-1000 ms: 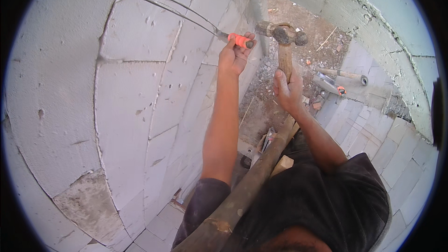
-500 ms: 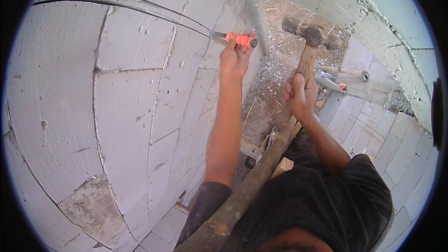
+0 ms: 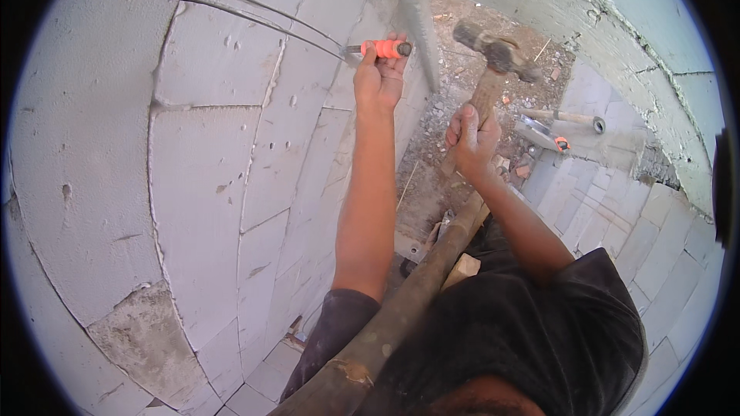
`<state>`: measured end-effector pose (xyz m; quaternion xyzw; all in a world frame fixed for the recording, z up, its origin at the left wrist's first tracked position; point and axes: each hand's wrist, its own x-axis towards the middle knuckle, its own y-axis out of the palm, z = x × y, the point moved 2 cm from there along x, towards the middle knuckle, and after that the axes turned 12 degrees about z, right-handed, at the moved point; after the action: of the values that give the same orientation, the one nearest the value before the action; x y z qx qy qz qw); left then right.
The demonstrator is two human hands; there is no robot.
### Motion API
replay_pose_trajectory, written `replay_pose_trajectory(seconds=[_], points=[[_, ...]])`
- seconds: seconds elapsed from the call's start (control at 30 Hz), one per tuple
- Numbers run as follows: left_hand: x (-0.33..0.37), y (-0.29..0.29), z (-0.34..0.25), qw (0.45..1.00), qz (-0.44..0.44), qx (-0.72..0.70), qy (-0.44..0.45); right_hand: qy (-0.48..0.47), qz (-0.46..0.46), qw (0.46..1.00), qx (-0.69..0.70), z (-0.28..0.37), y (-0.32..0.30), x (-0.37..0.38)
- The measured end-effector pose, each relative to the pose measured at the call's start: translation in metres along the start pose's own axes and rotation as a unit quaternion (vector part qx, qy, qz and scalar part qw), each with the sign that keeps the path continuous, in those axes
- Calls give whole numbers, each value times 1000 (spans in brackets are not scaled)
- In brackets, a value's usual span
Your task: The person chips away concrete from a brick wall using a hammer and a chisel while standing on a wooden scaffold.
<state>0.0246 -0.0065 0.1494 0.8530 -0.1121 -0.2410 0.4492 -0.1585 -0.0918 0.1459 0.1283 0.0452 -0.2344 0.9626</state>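
My left hand (image 3: 377,88) is closed round the orange grip of a chisel (image 3: 381,48). Its metal shank points left at the pale block wall (image 3: 204,208), by the ends of two dark cables or rods (image 3: 208,1); whether the tip touches the wall I cannot tell. To the right, my right hand (image 3: 472,142) grips the wooden handle of a hammer (image 3: 487,94), thumb along the shaft. The hammer's worn metal head is raised over the rubble floor, apart from the chisel's butt end.
A thick wooden pole (image 3: 385,331) slants past my body, beside a short wood offcut (image 3: 462,270). On the right lie a long-handled tool (image 3: 570,118) and a grey tool with an orange end (image 3: 542,132). Broken debris (image 3: 455,69) covers the floor. A concrete beam (image 3: 609,38) curves across the upper right.
The hammer and my right hand have moved left, nearer the chisel, and the head has tilted. My left hand with the chisel sits slightly higher and further left in view.
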Motion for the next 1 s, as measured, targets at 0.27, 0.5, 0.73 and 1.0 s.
replay_pose_trajectory(seconds=[0.27,0.5,0.73,1.0], points=[[-1,-24,-22,1000,-26,-11,7,12,60,993,-104,-3,1,-11],[-30,-6,-14,996,-12,37,-83,41,73,996,-26,20,4,-13],[-35,4,-21,998,36,32,-29,9,66,998,8,51,-2,-11],[-23,5,-1,997,79,4,4,-135,21,979,150,38,11,-18]])
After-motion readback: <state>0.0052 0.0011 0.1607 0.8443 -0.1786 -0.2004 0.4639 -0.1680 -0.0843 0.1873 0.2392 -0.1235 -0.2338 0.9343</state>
